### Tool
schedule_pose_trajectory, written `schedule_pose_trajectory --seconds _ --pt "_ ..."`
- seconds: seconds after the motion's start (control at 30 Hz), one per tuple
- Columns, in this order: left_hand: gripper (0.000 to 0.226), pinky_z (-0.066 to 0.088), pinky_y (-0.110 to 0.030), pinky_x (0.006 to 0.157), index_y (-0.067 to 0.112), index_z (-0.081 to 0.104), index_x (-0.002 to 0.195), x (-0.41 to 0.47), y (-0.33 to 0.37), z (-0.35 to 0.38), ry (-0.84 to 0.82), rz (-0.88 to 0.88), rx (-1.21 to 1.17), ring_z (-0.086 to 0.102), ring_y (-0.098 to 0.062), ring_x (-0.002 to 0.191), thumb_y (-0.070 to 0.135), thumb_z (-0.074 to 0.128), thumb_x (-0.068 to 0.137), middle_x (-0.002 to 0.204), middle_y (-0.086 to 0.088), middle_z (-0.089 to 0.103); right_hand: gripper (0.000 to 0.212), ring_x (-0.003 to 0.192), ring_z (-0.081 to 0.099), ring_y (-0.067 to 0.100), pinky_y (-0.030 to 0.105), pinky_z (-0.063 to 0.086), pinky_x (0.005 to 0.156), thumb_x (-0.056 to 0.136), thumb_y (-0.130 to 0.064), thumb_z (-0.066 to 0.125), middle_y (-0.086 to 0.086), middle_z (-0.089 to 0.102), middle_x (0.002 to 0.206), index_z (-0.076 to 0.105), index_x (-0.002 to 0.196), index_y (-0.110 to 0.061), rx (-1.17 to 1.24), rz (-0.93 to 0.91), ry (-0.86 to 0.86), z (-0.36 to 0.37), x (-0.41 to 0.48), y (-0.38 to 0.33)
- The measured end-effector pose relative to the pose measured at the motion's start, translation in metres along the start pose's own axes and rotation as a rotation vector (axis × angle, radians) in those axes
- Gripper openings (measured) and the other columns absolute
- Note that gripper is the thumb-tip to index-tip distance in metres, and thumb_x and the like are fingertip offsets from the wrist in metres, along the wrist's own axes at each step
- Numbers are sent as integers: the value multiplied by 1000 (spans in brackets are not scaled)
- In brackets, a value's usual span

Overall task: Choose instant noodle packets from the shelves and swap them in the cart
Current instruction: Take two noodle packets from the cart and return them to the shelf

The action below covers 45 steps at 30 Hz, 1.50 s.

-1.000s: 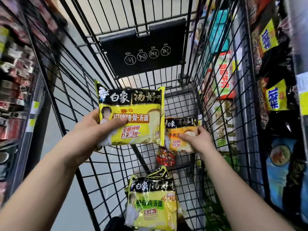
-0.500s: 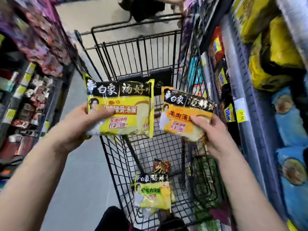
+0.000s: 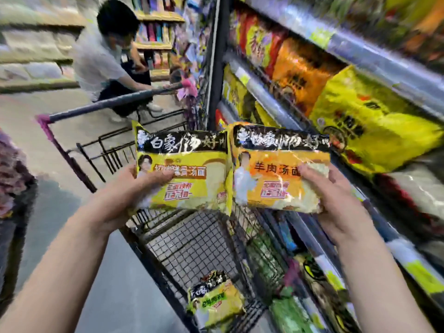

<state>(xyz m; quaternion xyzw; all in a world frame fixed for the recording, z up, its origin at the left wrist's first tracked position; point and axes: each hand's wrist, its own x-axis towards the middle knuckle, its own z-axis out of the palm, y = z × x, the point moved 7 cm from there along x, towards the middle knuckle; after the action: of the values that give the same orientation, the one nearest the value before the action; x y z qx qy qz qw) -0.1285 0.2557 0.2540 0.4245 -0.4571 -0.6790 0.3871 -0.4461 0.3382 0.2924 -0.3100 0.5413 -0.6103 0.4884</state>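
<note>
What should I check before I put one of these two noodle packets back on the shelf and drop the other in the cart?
1. Left hand has a firm hold on the yellow packet: ok, thumb across its front.
2. Right hand has a firm hold on the orange packet: ok, fingers wrap its right edge.
3. Labels readable for choosing: ok, both fronts face the camera, side by side.
4. Room in the cart: ok, only one green-labelled packet shows on its floor.
5. Matching slot on the shelf to the right: cannot tell, too blurred.
6. Aisle ahead: not ok, a crouching person is beyond the cart.
</note>
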Motion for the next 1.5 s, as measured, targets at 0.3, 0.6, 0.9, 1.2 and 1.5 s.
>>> schedule_pose_trajectory --seconds 0.3,0.6,0.9,1.2,1.5 --pt "78 62 -29 64 8 78 89 -7 16 109 -415 -3 76 78 -25 77 46 103 25 99 -18 79 24 66 74 11 27 60 58 73 -18 69 -3 78 78 66 97 -18 4 -194 389 -84 -145 -49" --pt "92 60 -26 56 9 74 92 -81 5 257 -733 0 179 78 -22 71 53 100 16 91 -13 80 23 67 76 13 32 63 62 74 -20 69 -1 79 80 65 96 -20 47 -354 795 -169 -343 -68" --pt "44 51 -12 45 21 64 82 -263 -32 394 -1022 21 225 71 -1 54 28 88 46 62 11 74 24 68 75 10 29 63 62 71 -25 72 -4 78 79 66 94 -21 60 -510 1121 -211 -589 -59" --pt "130 58 -35 89 14 51 115 -452 -104 463 -1269 -18 277 76 -5 81 63 94 2 81 13 79 33 79 76 21 37 63 72 75 -19 73 8 78 93 65 107 -11 76 -546 1346 -215 -822 -12" --pt "169 54 -32 98 9 25 152 -579 -150 510 -1441 -58 282 74 -5 89 60 97 7 78 19 78 39 85 77 24 35 62 70 79 -22 73 10 79 100 64 115 -10 68 -553 1463 -220 -958 12"
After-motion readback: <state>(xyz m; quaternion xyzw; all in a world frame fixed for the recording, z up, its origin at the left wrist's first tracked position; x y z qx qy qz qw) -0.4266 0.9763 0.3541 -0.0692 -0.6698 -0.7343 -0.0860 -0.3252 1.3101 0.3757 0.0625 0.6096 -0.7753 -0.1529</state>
